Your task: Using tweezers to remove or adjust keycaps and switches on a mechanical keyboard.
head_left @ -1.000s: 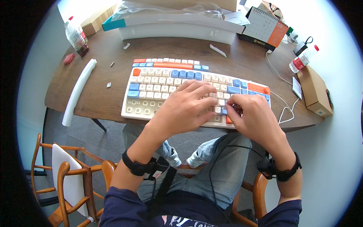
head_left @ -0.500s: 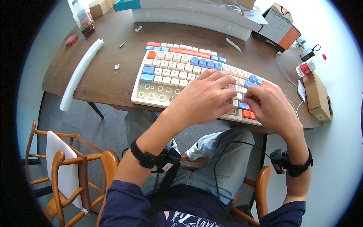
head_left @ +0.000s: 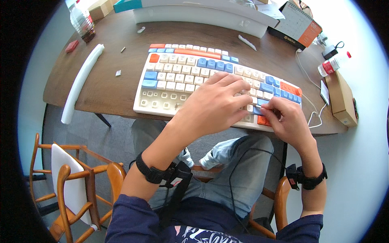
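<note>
A cream keyboard (head_left: 139, 99) with white, blue and orange keycaps lies at the table's near edge. Bare switch positions (head_left: 163, 96) show along its lower left rows. More keycaps, including long orange ones (head_left: 198, 53), lie in a strip along its far side. My left hand (head_left: 216, 101) rests over the middle of the keyboard, fingers apart and slightly bent, thumb toward the near edge; it hides the keys beneath. At the right part my right hand (head_left: 285, 117) pinches thumb and forefinger together just above the blue keys; what is between them is too small to name.
A white foam strip (head_left: 83, 81) lies at the left, near a bottle of dark liquid (head_left: 83, 24). A long white box (head_left: 194, 18) and a desk calendar (head_left: 298, 24) stand at the back. At right are a red-capped bottle (head_left: 333, 65), a cardboard box (head_left: 340, 97) and a white cable (head_left: 310, 77).
The keyboard and table things sit slightly further left in view. My right hand has shifted a little left and nearer, still pinching; my left hand stays over the keys.
</note>
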`<state>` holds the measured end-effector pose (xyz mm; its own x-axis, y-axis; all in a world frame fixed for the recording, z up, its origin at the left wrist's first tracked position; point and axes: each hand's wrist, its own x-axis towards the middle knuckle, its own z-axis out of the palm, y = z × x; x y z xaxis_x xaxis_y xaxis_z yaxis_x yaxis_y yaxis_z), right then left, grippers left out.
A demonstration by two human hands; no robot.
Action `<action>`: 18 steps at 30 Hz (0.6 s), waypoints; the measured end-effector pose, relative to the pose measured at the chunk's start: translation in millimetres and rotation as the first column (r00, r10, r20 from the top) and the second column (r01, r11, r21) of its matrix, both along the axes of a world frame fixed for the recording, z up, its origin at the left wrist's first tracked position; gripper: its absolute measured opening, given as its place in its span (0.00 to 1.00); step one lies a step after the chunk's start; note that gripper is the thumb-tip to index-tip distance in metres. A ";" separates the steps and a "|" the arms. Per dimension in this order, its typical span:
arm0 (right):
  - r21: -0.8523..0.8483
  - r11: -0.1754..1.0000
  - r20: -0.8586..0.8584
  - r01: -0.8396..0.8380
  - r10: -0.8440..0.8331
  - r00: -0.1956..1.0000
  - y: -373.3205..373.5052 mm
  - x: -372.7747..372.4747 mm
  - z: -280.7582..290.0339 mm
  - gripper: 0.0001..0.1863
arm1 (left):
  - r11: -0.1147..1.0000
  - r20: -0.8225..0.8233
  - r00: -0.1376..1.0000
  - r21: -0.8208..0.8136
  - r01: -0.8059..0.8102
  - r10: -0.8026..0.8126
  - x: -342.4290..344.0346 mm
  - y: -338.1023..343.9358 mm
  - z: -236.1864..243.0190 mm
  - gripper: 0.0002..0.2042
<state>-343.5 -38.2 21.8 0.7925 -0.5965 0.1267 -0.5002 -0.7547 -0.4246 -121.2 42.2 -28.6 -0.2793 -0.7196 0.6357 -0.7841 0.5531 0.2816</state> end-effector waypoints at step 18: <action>-0.087 0.980 0.049 -0.181 0.186 0.981 -1.0 -4.6 9.5 0.03 | 1.000 -0.020 0.999 -0.005 -0.029 0.029 -6.0 0.6 0.5 0.08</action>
